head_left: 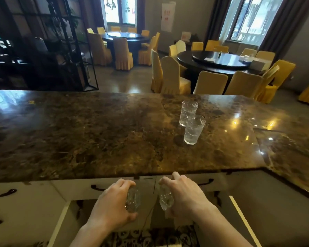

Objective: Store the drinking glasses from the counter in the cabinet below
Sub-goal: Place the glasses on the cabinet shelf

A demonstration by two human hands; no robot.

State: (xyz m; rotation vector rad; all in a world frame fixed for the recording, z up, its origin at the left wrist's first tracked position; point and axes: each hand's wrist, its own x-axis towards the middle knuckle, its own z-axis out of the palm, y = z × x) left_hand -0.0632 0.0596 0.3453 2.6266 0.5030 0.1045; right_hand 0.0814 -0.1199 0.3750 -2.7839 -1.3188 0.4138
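Two clear textured drinking glasses stand upright on the brown marble counter (96, 136), right of its middle: a nearer glass (193, 131) and a farther glass (187, 111) just behind it, almost touching. Below the counter's front edge, my left hand (112, 205) grips a clear glass (133, 200) from the side. My right hand (184, 195) grips another clear glass (165, 196). Both held glasses hang in front of the open cabinet (150, 189), whose two doors are swung outward.
White drawer fronts with dark handles (96, 188) run under the counter. The left cabinet door (59, 225) and right cabinet door (243, 220) flank my arms. The counter turns a corner at the right (284, 157). Round dining tables with yellow chairs fill the room beyond.
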